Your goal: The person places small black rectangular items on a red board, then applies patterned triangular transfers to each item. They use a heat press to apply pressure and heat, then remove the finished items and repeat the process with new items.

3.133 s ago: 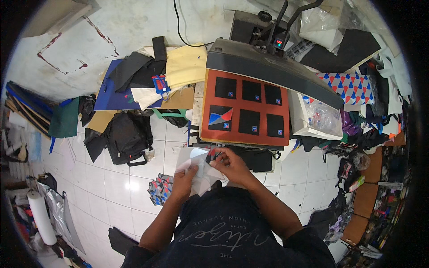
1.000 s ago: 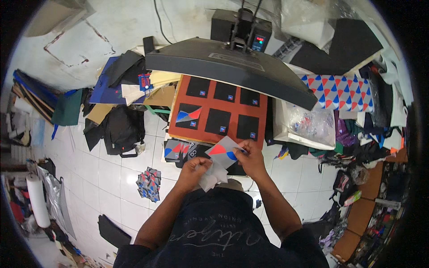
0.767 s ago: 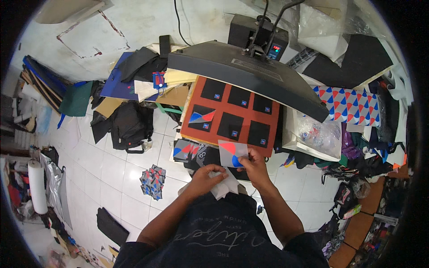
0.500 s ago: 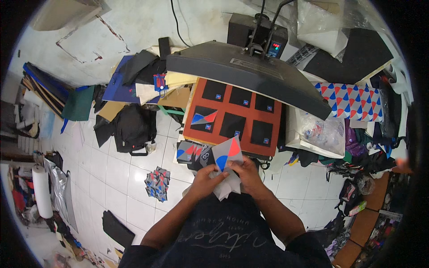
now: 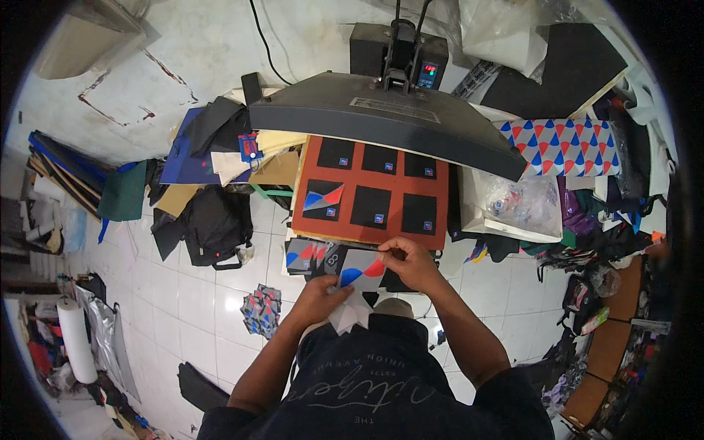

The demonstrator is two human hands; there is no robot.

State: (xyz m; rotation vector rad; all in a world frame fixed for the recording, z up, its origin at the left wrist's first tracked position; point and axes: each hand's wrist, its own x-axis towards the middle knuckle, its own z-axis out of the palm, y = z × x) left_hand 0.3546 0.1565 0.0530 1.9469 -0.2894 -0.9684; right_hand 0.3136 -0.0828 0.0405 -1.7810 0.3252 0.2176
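Observation:
My left hand grips a stack of grey patterned pieces with red and blue shapes, its pale pointed ends hanging below. At the stack's upper right corner, my right hand pinches the edge with thumb and fingertips. Just beyond both hands is a heat press, its dark upper plate raised over a red-brown pad. Several black squares with small blue labels lie in two rows on the pad. A patterned piece covers part of the near-left square, one corner lifted.
More patterned and black pieces lie at the pad's near-left edge. On the tiled floor sits a patterned pile, with a black backpack farther off. A white box holding clear plastic stands right of the press, beside a patterned sheet.
My right hand has moved up and right, from the middle of the stack to its upper corner. The stack has tilted flatter and shifted slightly left with my left hand.

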